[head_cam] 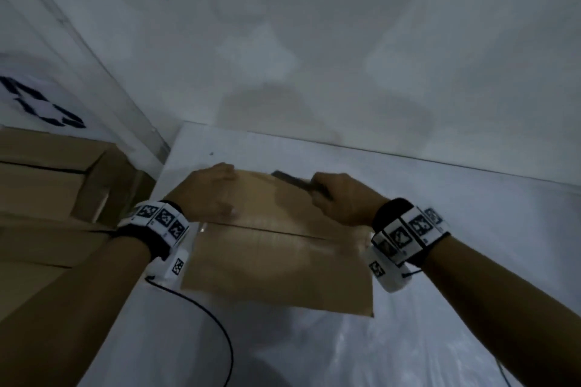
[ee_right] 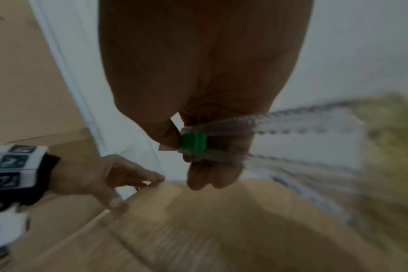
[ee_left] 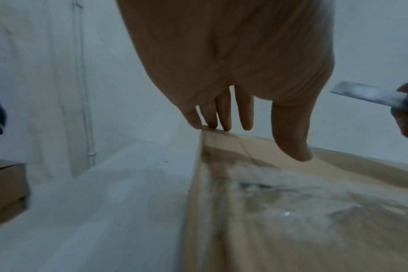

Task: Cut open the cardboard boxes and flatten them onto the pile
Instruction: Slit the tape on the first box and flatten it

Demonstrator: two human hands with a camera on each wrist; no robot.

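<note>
A brown cardboard box taped along its top seam sits on the white table. My left hand lies on the box's far left corner with straight fingers at the edge and the thumb on top. My right hand grips a box cutter with a green slider, held just above the box's far edge. The cutter is blurred in the right wrist view, and I cannot see whether the blade touches the cardboard.
A pile of cardboard boxes stands at the left beside the table. A white wall rises right behind the table. A black cable hangs from the left wrist across the near part of the table.
</note>
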